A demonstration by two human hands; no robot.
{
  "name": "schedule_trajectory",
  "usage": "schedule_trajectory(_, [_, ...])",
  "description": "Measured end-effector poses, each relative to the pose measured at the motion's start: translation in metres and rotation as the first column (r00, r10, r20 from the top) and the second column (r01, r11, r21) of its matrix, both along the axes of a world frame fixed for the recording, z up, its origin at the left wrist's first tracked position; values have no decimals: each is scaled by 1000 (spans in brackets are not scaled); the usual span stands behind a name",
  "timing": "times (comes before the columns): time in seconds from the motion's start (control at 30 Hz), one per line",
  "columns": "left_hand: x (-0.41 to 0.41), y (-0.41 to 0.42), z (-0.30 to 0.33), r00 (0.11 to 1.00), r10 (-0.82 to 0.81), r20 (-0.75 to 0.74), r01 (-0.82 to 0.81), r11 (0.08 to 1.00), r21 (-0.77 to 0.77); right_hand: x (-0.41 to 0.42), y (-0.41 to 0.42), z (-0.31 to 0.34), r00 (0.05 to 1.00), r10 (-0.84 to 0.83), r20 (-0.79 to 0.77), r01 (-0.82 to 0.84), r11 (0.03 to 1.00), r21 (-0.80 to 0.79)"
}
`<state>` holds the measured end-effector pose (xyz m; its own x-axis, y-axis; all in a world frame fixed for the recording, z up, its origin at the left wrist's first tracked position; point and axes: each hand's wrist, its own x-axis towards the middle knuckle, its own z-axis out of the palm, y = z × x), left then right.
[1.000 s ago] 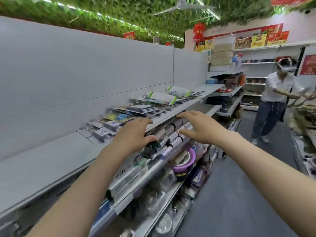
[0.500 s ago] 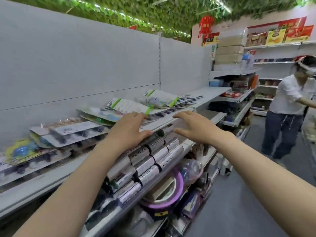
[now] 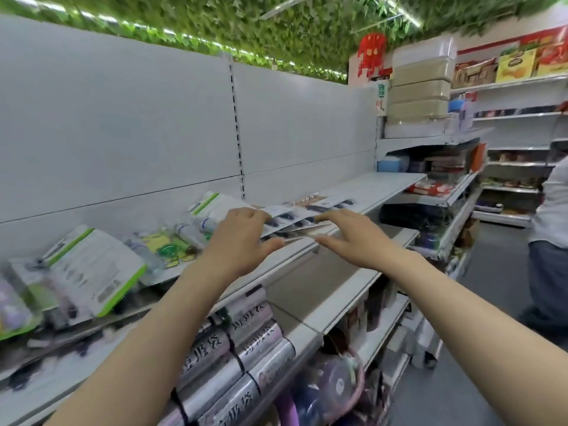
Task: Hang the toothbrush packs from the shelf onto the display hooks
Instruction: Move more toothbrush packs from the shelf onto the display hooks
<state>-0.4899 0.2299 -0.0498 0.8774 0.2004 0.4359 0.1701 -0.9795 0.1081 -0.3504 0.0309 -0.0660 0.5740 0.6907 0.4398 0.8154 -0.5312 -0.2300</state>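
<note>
Step in hand: picking up toothbrush packs from the shelf.

The left hand [image 3: 242,238] grips the near end of the fanned toothbrush packs [image 3: 295,218], thumb beneath. The packs lie flat near the shelf [image 3: 381,187] front edge, long axis running away to the right. The right hand [image 3: 353,236] hovers just beside, fingers spread, holding nothing. Next: lift the stack clear; no display hooks are visible.

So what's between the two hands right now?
In the head view, the flat toothbrush packs on the shelf span between left hand and right hand.
</note>
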Motion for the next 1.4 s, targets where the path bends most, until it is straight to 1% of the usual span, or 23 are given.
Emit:
schedule_trajectory(0.07, [48,-1,-3,1000,13,18,-13,1000,17,47,4,1,1000,6,3,-6,1000,2])
schedule_trajectory(0.2, [140,-9,-3,995,97,14,-97,995,16,145,18,17,998,-5,-61,4,1000,-20])
schedule_trajectory(0.33, [222,-26,-6,986,153,-71,-155,988,-23,228,21,21,995,-34,-97,32,999,-17])
schedule_trajectory(0.4, [256,-31,-9,973,180,-142,-190,980,-59,263,21,14,989,-33,-147,30,999,-26])
schedule_trajectory(0.47, [284,-35,-15,952,217,-215,-236,970,-62,295,26,6,983,-30,-183,21,999,-50])
schedule_trajectory(0.63, [328,-37,-34,903,311,-295,-347,935,-79,365,45,-9,968,-8,-249,-2,999,-40])
schedule_trajectory(0.77, [348,-38,-38,867,398,-301,-441,893,-90,405,66,-20,967,-20,-253,-13,991,-130])
schedule_trajectory(0.83, [359,-41,-38,859,428,-281,-476,870,-127,417,71,-23,955,46,-294,-78,992,-97])
schedule_trajectory(0.93, [370,-53,-39,850,483,-211,-526,807,-270,425,66,-24,903,163,-398,-168,986,24])
schedule_trajectory(1.03, [380,-66,-40,836,534,-129,-541,761,-358,434,55,-21,818,251,-518,-196,968,160])
schedule_trajectory(1.07, [384,-69,-41,837,540,-89,-528,755,-388,437,53,-19,775,290,-561,-199,955,219])
schedule_trajectory(1.1, [387,-72,-41,838,544,-38,-507,751,-423,440,53,-18,712,336,-617,-179,936,303])
schedule_trajectory(1.17, [392,-79,-42,830,553,68,-462,751,-471,444,57,-18,539,444,-716,-61,868,492])
schedule_trajectory(1.2, [392,-82,-44,823,554,129,-435,759,-484,445,60,-18,462,499,-733,1,827,563])
schedule_trajectory(1.27, [387,-85,-46,793,554,253,-391,781,-487,445,64,-17,328,563,-759,87,782,618])
schedule_trajectory(1.3, [382,-86,-45,775,554,303,-380,792,-477,446,63,-16,238,575,-783,98,788,608])
schedule_trajectory(1.33, [376,-86,-42,760,553,341,-378,803,-461,447,63,-15,126,583,-803,78,801,594])
schedule_trajectory(1.37, [368,-86,-38,746,552,372,-380,812,-443,446,62,-13,4,589,-808,27,808,589])
schedule_trajectory(1.4, [360,-86,-34,729,560,394,-392,813,-431,446,63,-12,-88,594,-799,-29,801,599])
